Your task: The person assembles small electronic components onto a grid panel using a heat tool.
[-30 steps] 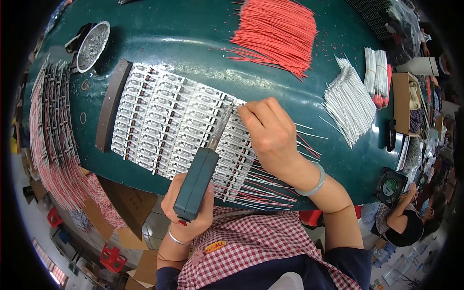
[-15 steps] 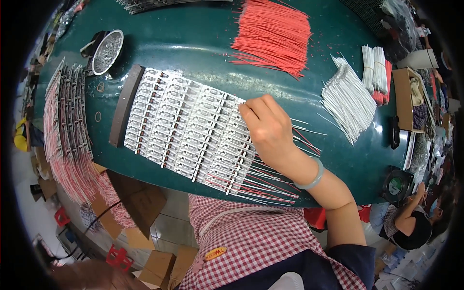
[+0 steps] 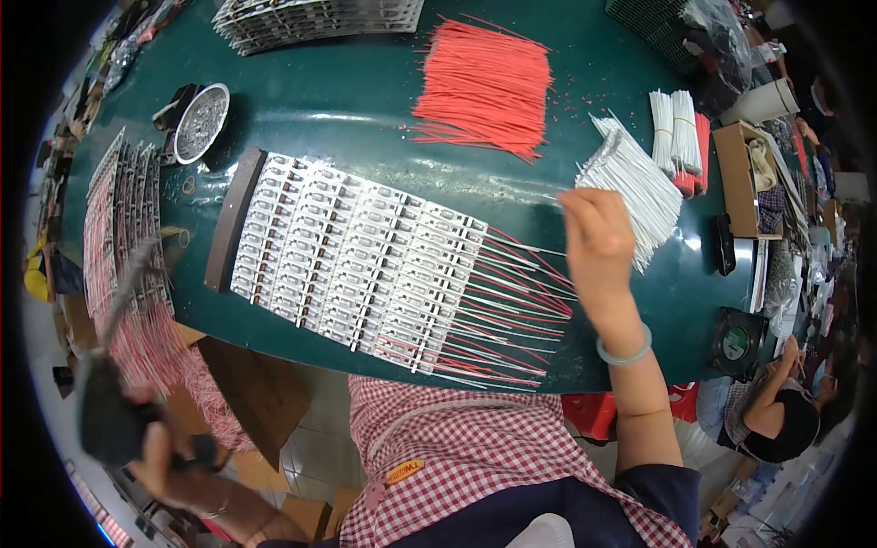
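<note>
Tool point(image 3: 105, 416), slender-tipped, sits clamped in the left hand point(image 3: 159, 459); the right hand point(image 3: 601, 242) bunches fingers together beside thin white wires point(image 3: 646, 196).

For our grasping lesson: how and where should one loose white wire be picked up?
Probably pinch an end at the far left corner of the white wire pile, coming from the left: thin ends jut out there, and the right hand is on that side.
</note>
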### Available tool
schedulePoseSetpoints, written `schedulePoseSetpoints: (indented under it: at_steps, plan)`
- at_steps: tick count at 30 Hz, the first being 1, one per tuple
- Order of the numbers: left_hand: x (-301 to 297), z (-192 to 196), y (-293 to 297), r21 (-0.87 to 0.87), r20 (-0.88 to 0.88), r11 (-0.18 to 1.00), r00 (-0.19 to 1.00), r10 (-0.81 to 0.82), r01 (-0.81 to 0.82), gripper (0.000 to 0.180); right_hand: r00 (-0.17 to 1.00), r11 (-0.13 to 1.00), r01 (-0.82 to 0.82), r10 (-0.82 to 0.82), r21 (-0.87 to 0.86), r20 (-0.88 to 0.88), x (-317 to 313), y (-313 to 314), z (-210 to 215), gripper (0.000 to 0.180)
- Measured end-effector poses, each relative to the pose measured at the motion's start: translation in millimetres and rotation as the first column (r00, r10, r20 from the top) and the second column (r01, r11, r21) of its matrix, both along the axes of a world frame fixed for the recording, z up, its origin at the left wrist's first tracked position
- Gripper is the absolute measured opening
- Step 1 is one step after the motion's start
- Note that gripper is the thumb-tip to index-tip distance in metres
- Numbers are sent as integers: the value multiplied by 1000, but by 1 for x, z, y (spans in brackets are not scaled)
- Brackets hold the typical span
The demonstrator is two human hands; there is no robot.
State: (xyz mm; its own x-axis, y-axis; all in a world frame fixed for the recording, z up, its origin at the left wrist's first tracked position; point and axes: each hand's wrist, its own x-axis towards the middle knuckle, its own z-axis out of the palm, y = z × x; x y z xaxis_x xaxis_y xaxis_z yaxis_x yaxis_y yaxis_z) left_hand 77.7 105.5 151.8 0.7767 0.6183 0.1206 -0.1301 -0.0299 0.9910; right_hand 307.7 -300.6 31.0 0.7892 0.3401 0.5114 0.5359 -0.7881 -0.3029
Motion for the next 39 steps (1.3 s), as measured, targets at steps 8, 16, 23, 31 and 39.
schedulePoseSetpoints:
  at_steps: [8,16,23,31,39]
  plan:
    - [20,-78,-48,-200,-146,979,989,13,-42,56,994,995,-98,99,31,-47,36,13,-8,28]
    - [38,-76,-81,-262,-146,960,987,65,-102,62,970,962,-190,215,-195,115,95,106,-39,29]
    - [39,-83,-81,-293,-181,947,980,80,-132,62,961,967,-178,211,-184,181,104,109,-48,20]
    - [46,-85,-86,-334,-165,932,982,92,-143,64,948,975,-182,209,-130,240,105,105,-36,13]
    - [45,-90,-87,-383,-179,916,982,57,-123,65,881,822,-299,433,-485,191,83,115,46,9]
